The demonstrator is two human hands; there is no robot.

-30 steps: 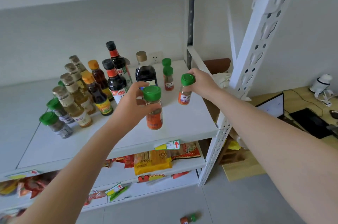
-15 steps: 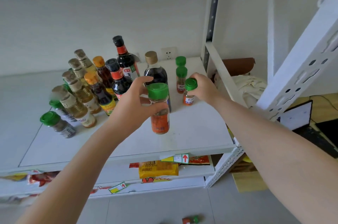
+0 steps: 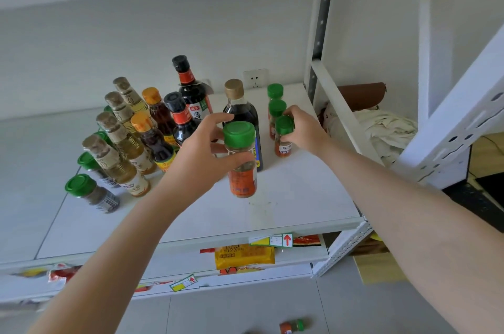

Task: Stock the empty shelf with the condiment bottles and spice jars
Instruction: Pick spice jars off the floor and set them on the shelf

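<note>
left hand point(image 3: 201, 153): my fingers are curled round the big spice jar point(image 3: 241, 167). Thumb sits on the glass under the green cap and the index is lifted behind the cap.
big spice jar: upright, orange label, in my left fingers over the front middle of the shelf point(image 3: 300, 197). Can't tell if its base touches the board.
right hand point(image 3: 304, 130): fingers pinch the green cap of the small spice jar point(image 3: 283, 140) from its right side.
small spice jar: upright under my right fingers, right rear of the shelf, base looks down on the board.
green-cap jars point(image 3: 276, 100): two, just beyond my right fingers, in a row with the small jar toward the wall.
gold-cap bottle point(image 3: 240, 104): dark, between my two hands, right behind the big jar.
bottle cluster point(image 3: 152, 126): left of my left fingers, with black, orange and tan caps.
grey jar point(image 3: 90, 193): green cap, well left of my left fingers.
floor jar point(image 3: 291, 327): on its side on the floor, well below both hands.
snack packets point(image 3: 244, 256): on the lower shelf, beneath my left fingers.
</note>
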